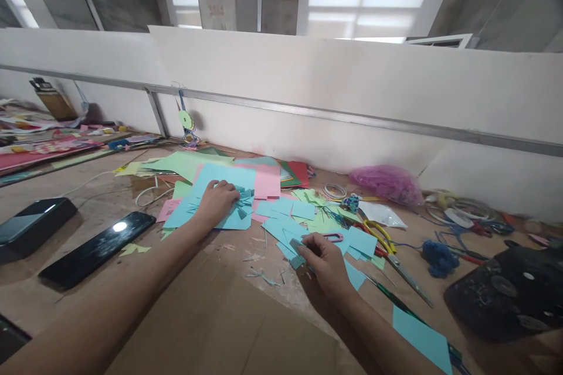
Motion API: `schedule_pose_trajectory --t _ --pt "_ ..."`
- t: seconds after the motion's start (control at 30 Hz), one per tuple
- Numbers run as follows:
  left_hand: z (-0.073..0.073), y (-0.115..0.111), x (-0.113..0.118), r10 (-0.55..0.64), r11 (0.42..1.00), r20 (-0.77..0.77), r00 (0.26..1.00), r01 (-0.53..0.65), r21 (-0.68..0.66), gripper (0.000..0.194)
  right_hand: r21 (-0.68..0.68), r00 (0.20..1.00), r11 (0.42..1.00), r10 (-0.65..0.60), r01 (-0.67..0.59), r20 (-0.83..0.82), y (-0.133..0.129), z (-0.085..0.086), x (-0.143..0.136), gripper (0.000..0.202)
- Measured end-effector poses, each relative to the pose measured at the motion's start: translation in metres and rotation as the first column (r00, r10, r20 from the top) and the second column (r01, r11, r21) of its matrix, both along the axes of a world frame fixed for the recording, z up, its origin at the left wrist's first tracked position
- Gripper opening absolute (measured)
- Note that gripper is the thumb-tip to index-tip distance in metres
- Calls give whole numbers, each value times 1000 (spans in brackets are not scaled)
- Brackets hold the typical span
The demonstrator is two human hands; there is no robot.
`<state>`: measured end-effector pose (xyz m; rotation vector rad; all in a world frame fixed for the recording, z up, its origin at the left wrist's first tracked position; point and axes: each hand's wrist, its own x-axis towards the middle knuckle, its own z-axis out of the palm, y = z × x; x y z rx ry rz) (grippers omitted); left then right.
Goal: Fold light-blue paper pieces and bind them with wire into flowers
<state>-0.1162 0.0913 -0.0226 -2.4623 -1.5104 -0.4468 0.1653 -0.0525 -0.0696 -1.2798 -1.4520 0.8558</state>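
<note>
My left hand (219, 202) rests on blue paper sheets (233, 179), its fingers bent over small cut blue pieces (244, 205); whether it grips any is hidden. My right hand (323, 261) pinches a small blue paper piece (295, 256) between thumb and fingers, beside a spread of blue squares (281, 231). A pink-handled cutter or clip (333, 237) lies just behind its fingers. Right of that hand are scissors with yellow and red handles (385, 237), blades towards me.
A black phone (97, 249) and dark box (37, 225) lie at left. Pink and green papers (180, 164) are behind. At right sit a pink plastic bag (387, 183), blue yarn (440, 258) and a black object (505, 290). A white partition (281, 94) borders the table.
</note>
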Motion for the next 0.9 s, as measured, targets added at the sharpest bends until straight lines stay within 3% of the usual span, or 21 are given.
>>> schedule_pose_trajectory --t 0.23,0.33,0.43,0.53,0.63,0.73,0.8,0.9 --pt "22 -3 -9 -2 989 240 971 37 -144 19 -39 995 999 23 -26 -94 -1 5 -2 17" --pt "36 -14 -2 -4 966 406 914 109 -236 22 -24 996 999 20 -23 -86 -1 11 -2 16" --pt "46 -33 18 94 827 752 653 370 -424 15 36 999 999 25 -24 -42 -1 21 1 14" --pt "48 -55 47 248 638 852 461 585 -502 9 137 996 987 81 -84 25 -2 36 6 10" --pt "43 -74 73 347 468 850 396 713 -523 6 222 988 963 135 -149 80 -6 50 11 8" --pt "36 -86 91 421 330 814 400 769 -548 6 233 984 957 158 -172 79 -9 56 12 6" --pt "29 -90 98 434 308 807 400 776 -550 7 206 985 963 160 -171 70 -9 56 11 5" --pt "17 -93 105 455 399 812 365 732 -552 15 158 993 980 111 -117 45 -6 52 10 6"
